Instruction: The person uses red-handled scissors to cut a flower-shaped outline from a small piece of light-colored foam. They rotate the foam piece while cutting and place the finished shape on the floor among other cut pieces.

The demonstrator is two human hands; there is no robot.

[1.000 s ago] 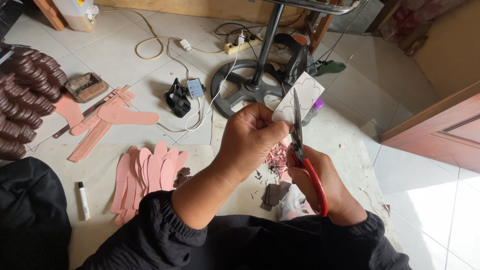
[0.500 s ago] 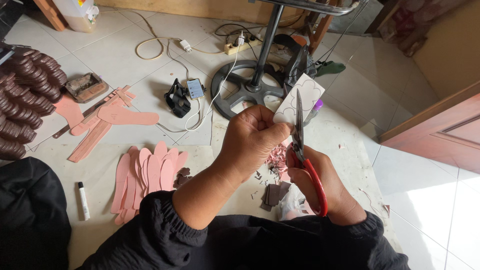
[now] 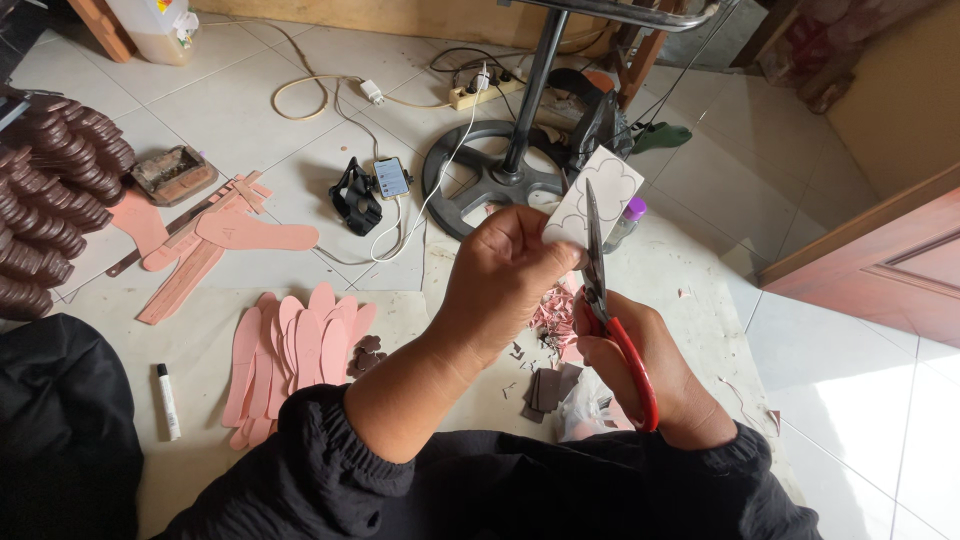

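Note:
My left hand (image 3: 505,278) pinches a small white card (image 3: 592,197) with curved outlines drawn on it, held up in front of me. My right hand (image 3: 645,370) grips red-handled scissors (image 3: 605,300) whose blades point up and lie against the card's lower right edge. Below the hands, pink and dark offcuts (image 3: 550,330) lie scattered on the floor mat. Both arms wear black sleeves.
Several pink insole shapes (image 3: 295,350) are fanned out left of my arm, more pink pieces (image 3: 220,235) farther left. A phone (image 3: 391,178) on a cable, a round black metal stand base (image 3: 495,175), a small white tube (image 3: 167,400), stacked brown soles (image 3: 45,200) and a wooden door (image 3: 890,260) surround me.
The card and scissors have barely shifted; the blades stay against the card's edge. Nothing else has moved.

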